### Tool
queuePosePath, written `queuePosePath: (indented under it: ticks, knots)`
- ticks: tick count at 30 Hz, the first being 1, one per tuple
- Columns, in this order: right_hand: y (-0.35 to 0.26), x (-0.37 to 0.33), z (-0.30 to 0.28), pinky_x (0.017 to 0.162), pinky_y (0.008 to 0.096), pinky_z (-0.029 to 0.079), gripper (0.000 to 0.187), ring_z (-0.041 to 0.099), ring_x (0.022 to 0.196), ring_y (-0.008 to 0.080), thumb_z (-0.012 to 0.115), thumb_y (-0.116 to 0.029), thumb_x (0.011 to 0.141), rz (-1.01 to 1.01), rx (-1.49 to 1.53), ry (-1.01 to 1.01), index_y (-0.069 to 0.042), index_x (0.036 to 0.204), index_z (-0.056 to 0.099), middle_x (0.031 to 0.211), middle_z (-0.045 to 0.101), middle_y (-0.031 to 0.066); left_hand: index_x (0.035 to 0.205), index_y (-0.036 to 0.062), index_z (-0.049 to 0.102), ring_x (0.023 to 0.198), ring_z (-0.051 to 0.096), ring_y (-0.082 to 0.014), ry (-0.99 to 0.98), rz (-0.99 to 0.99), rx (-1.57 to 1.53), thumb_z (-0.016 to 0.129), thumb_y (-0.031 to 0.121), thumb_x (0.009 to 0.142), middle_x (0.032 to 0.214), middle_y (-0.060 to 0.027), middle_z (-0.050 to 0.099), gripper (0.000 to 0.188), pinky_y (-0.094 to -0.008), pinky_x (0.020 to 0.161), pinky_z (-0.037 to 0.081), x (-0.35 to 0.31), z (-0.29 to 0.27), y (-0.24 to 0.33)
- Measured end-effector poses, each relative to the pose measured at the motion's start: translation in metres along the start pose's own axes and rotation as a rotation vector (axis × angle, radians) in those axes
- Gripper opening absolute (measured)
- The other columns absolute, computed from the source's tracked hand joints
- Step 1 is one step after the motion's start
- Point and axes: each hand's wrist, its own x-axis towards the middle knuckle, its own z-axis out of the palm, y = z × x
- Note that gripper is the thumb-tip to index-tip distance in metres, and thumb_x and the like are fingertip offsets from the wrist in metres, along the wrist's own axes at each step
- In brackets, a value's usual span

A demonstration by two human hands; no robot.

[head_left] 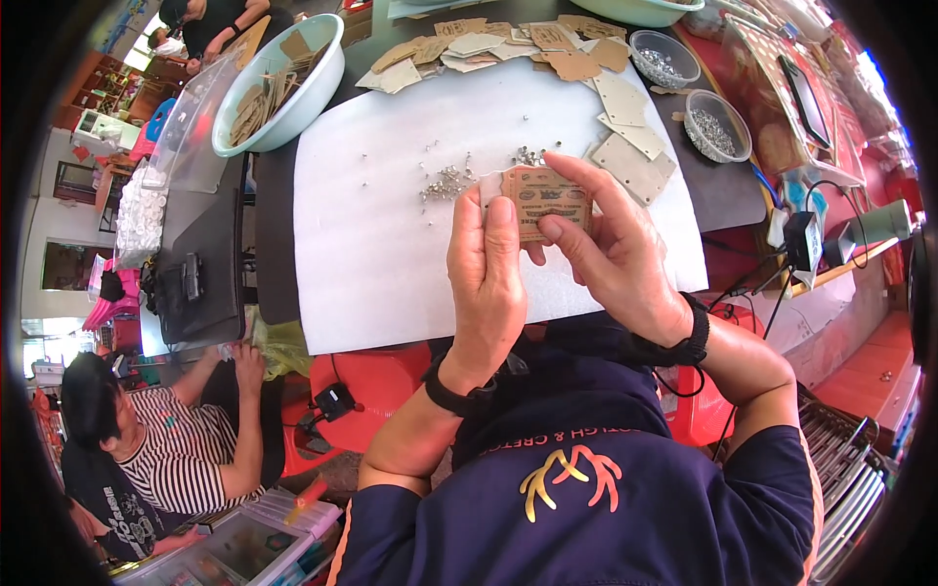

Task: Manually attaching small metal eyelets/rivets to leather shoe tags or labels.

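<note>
Looking down in the head view, we pinch a small brown printed cardboard rectangle between our left hand and right hand, above a white foam sheet. We seem to be checking or squaring it; the next move probably calls for steady fingertips at its edges. Beyond our left hand, an oval pale-green plastic basin holds brown card pieces; beyond our right, two round clear plastic tubs hold small silver metal bits.

On my left I see a co-worker in a striped shirt, a yellow-green plastic bag and a red plastic stool; on my right, a black smartphone.
</note>
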Motion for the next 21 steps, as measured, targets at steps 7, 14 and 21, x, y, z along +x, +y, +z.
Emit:
queuePosePath:
  ticks: [7,14,21]
  knots:
    - [-0.002,0.001,-0.001,0.053,0.0214,0.045,0.041,0.056,0.065,0.0060,0.061,-0.004,0.093,0.064,0.044,-0.028,-0.003,0.133,0.050,0.094,0.059,0.0050,0.122,0.0027,0.050,0.082,0.056,-0.0100,-0.015,0.013,-0.025,0.039,0.024,0.106,0.099,-0.0057,0.062,0.029,-0.0256,0.066,0.045,0.000,-0.004,0.000]
    - [0.012,0.004,-0.002,0.051,0.0212,0.043,0.025,0.055,0.058,0.0040,0.060,-0.015,0.096,0.146,0.055,-0.053,-0.003,0.118,0.058,0.067,0.058,-0.0005,0.117,0.0003,0.051,0.077,0.056,-0.0085,-0.002,-0.013,0.015,0.037,0.021,0.106,0.096,-0.0048,0.062,0.027,-0.0231,0.067,0.046,-0.015,-0.017,0.008]
    - [-0.001,0.010,0.025,0.050,0.0246,0.051,0.022,0.066,0.062,0.0109,0.061,-0.017,0.096,0.234,0.070,-0.319,0.002,0.106,0.056,0.080,0.068,0.0088,0.116,0.0000,0.055,0.083,0.058,-0.0092,0.161,-0.036,0.121,0.047,0.020,0.103,0.101,-0.0068,0.064,0.025,-0.0254,0.070,0.048,-0.040,-0.045,0.021]
